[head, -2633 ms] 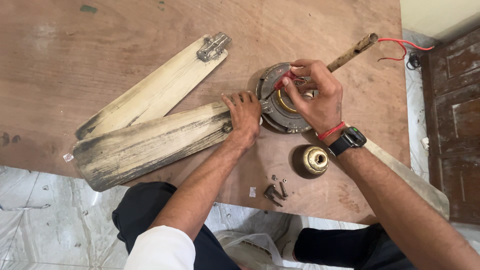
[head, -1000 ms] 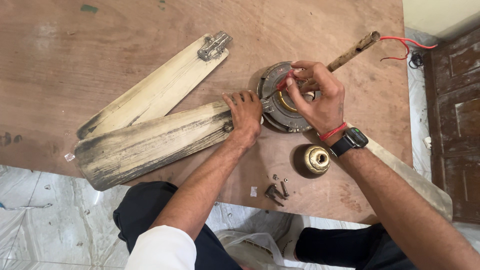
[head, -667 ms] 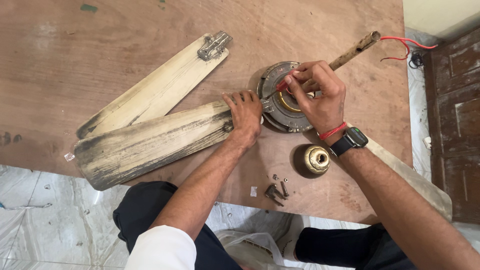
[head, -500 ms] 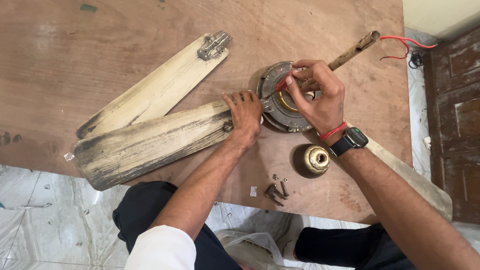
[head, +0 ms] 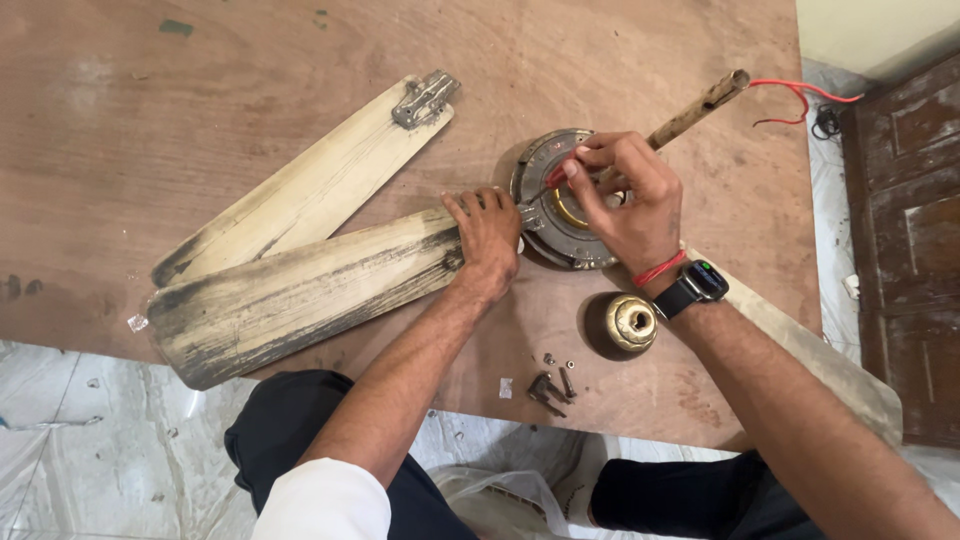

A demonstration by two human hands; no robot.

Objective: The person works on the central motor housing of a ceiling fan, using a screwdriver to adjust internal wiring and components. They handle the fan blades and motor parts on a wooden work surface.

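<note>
A round metal fan motor (head: 548, 215) lies on the brown wooden table (head: 200, 120). My right hand (head: 628, 200) is over it, gripping a red-handled screwdriver (head: 552, 180) whose tip points at the bracket on the motor's left edge. My left hand (head: 488, 238) presses flat on the inner end of a dirty cream fan blade (head: 300, 295) that meets the motor there. A second, detached blade (head: 310, 190) lies behind it, with a metal bracket (head: 425, 98) at its far end. A third blade (head: 810, 350) runs under my right forearm.
A brass dome cap (head: 631, 322) stands near my right wrist. Several loose screws and nuts (head: 550, 385) lie by the table's front edge. The motor's rusty down rod (head: 700, 105) with red wires (head: 800, 95) points to the back right. A dark wooden door (head: 905, 230) is at right.
Almost nothing differs. My right hand has shifted slightly on the screwdriver over the motor; my left hand stays pressed on the blade.
</note>
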